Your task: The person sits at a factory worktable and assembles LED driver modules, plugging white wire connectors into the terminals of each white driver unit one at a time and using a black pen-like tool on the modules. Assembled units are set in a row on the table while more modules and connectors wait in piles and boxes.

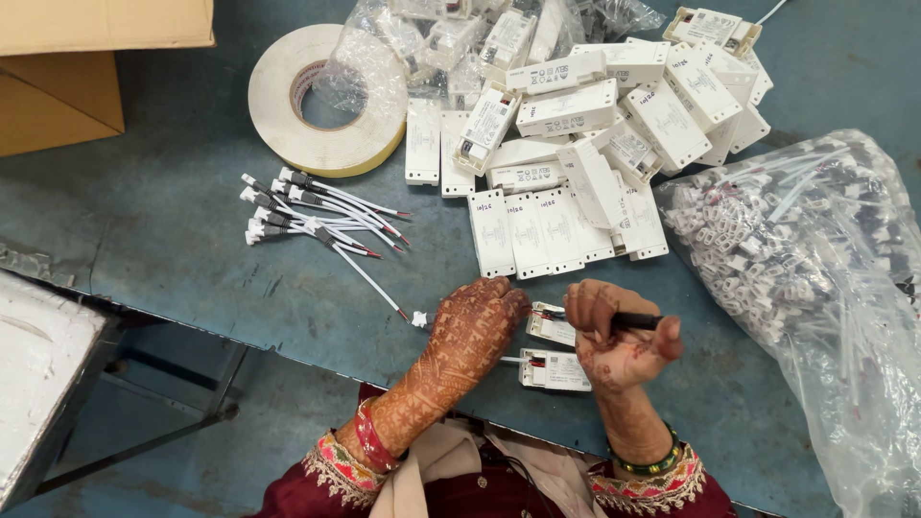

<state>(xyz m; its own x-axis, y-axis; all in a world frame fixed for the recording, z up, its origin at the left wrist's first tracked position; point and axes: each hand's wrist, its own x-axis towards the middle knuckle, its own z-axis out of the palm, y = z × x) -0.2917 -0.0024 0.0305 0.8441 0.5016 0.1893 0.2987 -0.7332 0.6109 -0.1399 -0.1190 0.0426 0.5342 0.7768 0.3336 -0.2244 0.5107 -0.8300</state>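
Clear plastic bag (825,288) holds white connectors; right hand's (619,336) grip pinches a black pen (635,322); left's (475,331) unclear.

An assembly workshop: white driver boxes (576,144), cut wire leads (317,216), bagged connectors (806,249) crowd the workbench (144,240).

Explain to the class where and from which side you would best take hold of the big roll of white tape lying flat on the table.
Grip the tape roll across its outer ring on the near left side, coming from above, with fingers in the open core and thumb on the outer wall. It lies flat with the core facing up, and a clear plastic bag overlaps its right part, so the left is probably freer.
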